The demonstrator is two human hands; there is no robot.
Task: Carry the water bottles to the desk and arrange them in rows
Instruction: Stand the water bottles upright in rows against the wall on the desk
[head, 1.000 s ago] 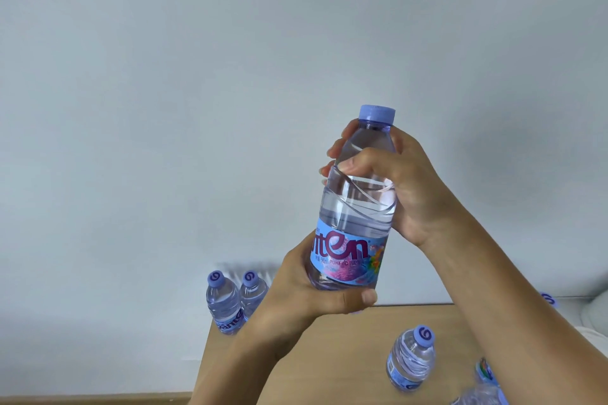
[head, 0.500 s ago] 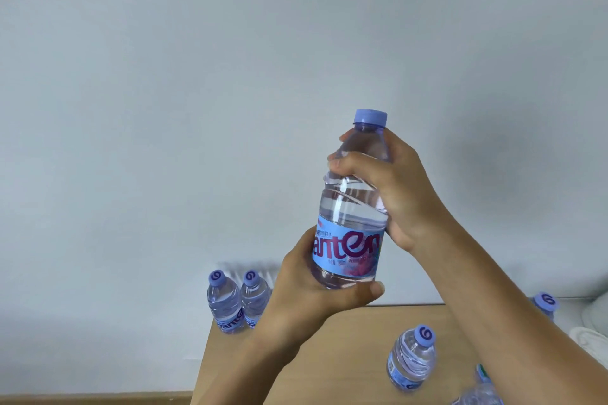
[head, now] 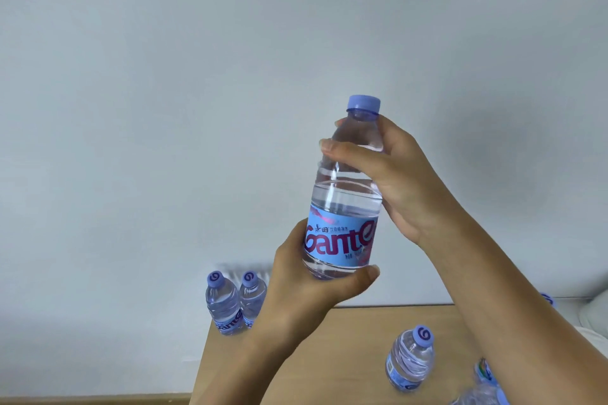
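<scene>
Because it is nearly full of water and sealed under a lilac cap, the held bottle [head: 345,207] will likely feel fairly heavy for its size, and the weight should shift a little as the water sloshes when it tilts. Its clear plastic wall is thin and ribbed, so it probably gives under a hard squeeze and may be a bit slick above the label; the labelled waist and the shoulder under the cap look like the surest places to hold it. It stands upright in the air, above the far edge of the desk [head: 296,365]. The left hand [head: 306,293] cups its base, thumb curled across the front below the label, while the right hand [head: 391,181] wraps the shoulder just under the cap, thumb across the front. Both hands are grasping this one bottle.

On the desk, a single bottle [head: 409,360] stands toward the right side, and parts of more bottles show at the near right corner, cut off by the frame. Beyond the desk's left edge, two bottles [head: 235,304] stand touching side by side on the pale floor beside the wall. A cap peeks out past the right forearm, near the desk's far right corner.
</scene>
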